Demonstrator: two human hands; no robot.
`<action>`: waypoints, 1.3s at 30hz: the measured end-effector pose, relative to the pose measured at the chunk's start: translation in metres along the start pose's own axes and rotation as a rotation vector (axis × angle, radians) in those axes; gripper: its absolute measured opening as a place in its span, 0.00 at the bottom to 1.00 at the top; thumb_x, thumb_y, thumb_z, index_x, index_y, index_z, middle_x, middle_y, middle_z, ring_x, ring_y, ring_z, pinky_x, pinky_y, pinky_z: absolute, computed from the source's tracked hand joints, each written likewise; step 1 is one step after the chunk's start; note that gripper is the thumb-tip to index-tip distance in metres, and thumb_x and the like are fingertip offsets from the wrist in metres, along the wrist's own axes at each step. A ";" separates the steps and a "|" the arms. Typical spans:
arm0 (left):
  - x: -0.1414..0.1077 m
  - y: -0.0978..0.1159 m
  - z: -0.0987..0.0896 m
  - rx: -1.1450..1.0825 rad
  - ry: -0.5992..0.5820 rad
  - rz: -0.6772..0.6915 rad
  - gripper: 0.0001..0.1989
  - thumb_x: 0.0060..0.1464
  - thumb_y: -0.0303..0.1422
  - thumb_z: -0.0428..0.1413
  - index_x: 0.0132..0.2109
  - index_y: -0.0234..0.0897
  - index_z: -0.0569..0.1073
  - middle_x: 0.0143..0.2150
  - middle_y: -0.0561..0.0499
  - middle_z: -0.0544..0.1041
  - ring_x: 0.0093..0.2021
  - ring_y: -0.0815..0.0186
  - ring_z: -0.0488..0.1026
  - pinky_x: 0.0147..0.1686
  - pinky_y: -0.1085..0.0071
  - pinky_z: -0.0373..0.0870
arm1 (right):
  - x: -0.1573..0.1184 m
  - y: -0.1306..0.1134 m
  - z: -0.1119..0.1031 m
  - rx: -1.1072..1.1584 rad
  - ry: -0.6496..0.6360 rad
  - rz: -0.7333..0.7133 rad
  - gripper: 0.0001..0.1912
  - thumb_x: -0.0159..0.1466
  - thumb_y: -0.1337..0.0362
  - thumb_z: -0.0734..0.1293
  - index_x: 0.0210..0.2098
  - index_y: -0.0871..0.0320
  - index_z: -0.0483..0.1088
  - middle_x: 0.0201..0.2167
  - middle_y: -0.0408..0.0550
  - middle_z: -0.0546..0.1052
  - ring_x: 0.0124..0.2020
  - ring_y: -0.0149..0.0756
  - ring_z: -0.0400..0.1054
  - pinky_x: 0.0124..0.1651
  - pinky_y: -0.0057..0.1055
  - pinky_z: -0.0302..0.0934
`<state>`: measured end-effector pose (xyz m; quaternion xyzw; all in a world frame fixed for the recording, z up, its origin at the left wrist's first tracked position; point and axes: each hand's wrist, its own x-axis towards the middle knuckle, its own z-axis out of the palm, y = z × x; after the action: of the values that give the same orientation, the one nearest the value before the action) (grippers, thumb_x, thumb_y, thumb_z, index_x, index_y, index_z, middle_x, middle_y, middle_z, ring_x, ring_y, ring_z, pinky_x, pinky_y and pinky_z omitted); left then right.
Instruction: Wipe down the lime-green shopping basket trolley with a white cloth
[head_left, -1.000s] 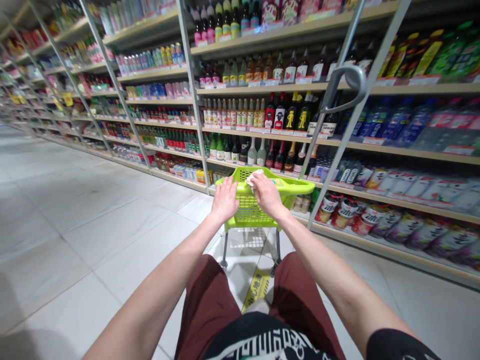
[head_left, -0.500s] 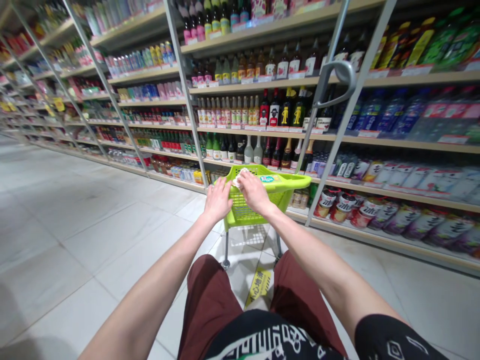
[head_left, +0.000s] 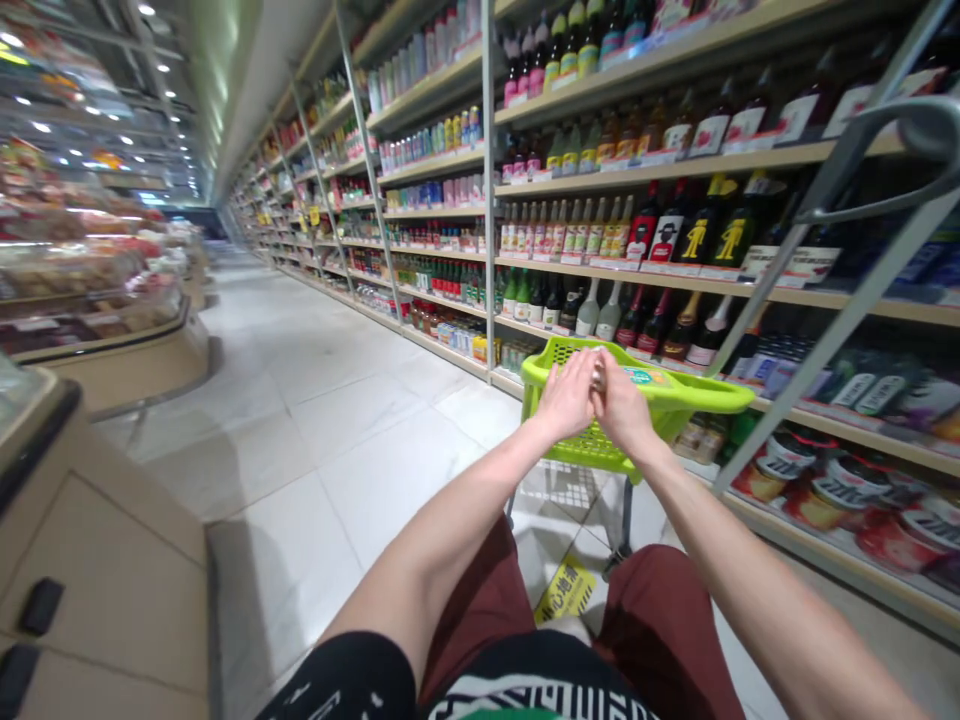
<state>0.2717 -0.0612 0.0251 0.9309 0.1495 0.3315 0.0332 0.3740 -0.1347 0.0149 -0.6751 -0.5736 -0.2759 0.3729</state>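
Observation:
My left hand [head_left: 568, 396] and my right hand [head_left: 622, 406] press together above the near rim of a lime-green plastic shopping basket [head_left: 675, 393]. Between the fingertips shows a small pale, silvery item [head_left: 598, 370], mostly hidden by my fingers, so I cannot tell what it is. The basket rides on a wheeled frame with grey metal legs [head_left: 622, 520]. Neither hand touches anything else that I can see.
Tall shelves of bottled drinks and jars [head_left: 645, 230] run along the right, with a grey metal rail and loop handle [head_left: 862, 230] close by. A glass deli counter [head_left: 97, 310] and a beige cabinet [head_left: 97, 570] stand left. A tiled aisle runs ahead.
My hands have come together, and the white wipe no longer shows. The view has swung left, bringing the deli counter into sight and shifting the basket right in the picture.

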 end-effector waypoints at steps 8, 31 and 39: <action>0.004 0.015 0.008 0.056 0.008 0.016 0.31 0.49 0.30 0.45 0.61 0.32 0.48 0.64 0.44 0.49 0.63 0.60 0.45 0.59 0.52 0.42 | -0.005 0.008 -0.017 -0.219 -0.080 0.020 0.19 0.58 0.64 0.55 0.48 0.60 0.63 0.47 0.57 0.69 0.48 0.45 0.63 0.49 0.45 0.53; 0.032 0.040 0.023 0.014 0.082 0.149 0.19 0.52 0.28 0.45 0.51 0.43 0.65 0.54 0.49 0.68 0.52 0.63 0.65 0.59 0.48 0.36 | -0.042 0.055 -0.040 -0.347 -0.030 0.237 0.24 0.59 0.66 0.53 0.55 0.65 0.57 0.53 0.58 0.65 0.55 0.47 0.55 0.54 0.50 0.46; 0.009 -0.018 -0.002 0.129 0.122 -0.025 0.19 0.51 0.28 0.46 0.51 0.41 0.65 0.54 0.49 0.68 0.52 0.60 0.65 0.58 0.45 0.33 | -0.055 0.084 -0.067 -0.352 0.013 0.345 0.23 0.60 0.66 0.53 0.55 0.62 0.57 0.53 0.57 0.65 0.55 0.46 0.56 0.55 0.55 0.41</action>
<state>0.2728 -0.0409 0.0292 0.9072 0.1841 0.3768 -0.0320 0.4501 -0.2262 -0.0065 -0.8156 -0.3907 -0.3083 0.2950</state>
